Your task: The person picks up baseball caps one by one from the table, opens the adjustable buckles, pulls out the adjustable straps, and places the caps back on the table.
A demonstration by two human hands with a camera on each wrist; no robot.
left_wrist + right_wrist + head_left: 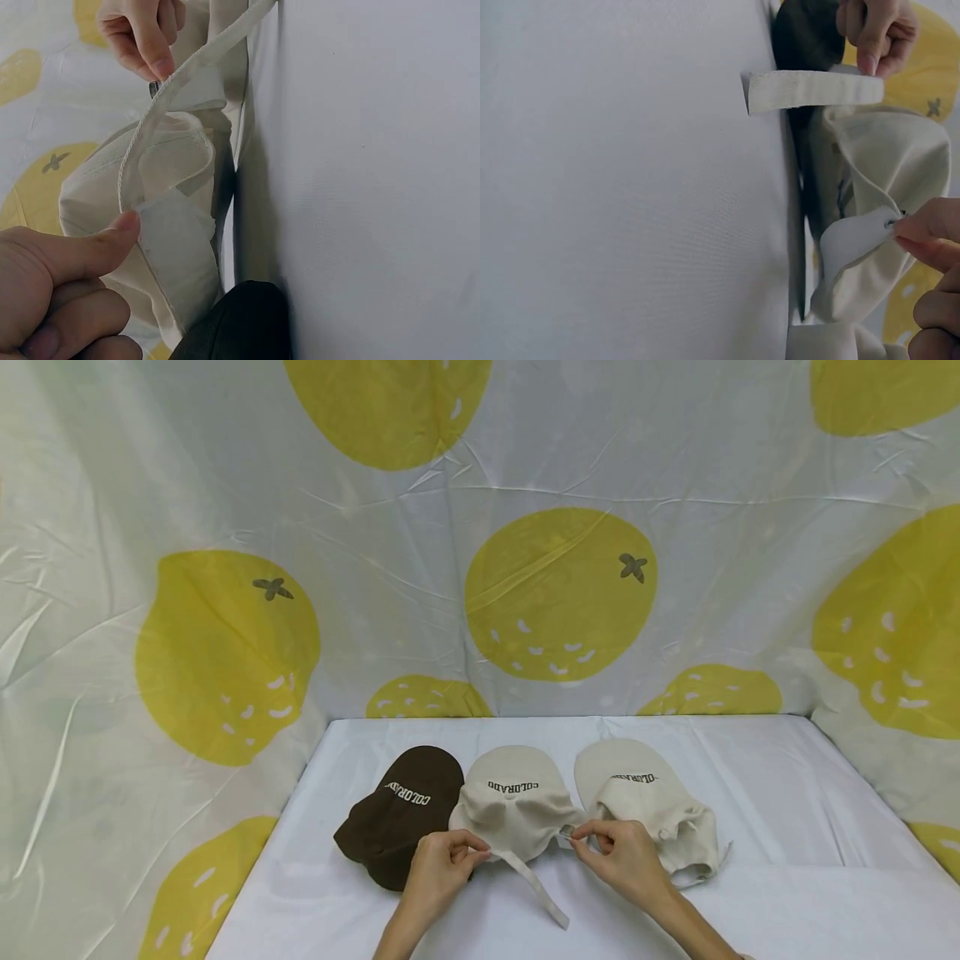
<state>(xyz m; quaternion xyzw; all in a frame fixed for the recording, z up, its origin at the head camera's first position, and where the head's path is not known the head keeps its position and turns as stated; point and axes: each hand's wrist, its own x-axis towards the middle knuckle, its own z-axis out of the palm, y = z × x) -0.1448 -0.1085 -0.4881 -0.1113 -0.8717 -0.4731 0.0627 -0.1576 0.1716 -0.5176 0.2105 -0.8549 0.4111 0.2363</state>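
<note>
The middle beige cap [513, 814] lies with its brim toward the back wall, its lettering upside down in the head view. My left hand [441, 870] pinches the cap's long strap [536, 885] between thumb and finger; the strap's loose end hangs toward the front. My right hand [626, 860] pinches the small metal buckle [567, 832] at the cap's other rear edge. In the left wrist view the strap [142, 142] curves up from my left thumb. The right wrist view has the buckle tab [855, 234] at my right fingertips.
A dark brown cap [401, 810] lies left of the middle cap, close to my left hand. Another beige cap [645, 797] lies on the right, partly behind my right hand. The white-covered table [810, 827] meets a lemon-print cloth [697, 568] behind.
</note>
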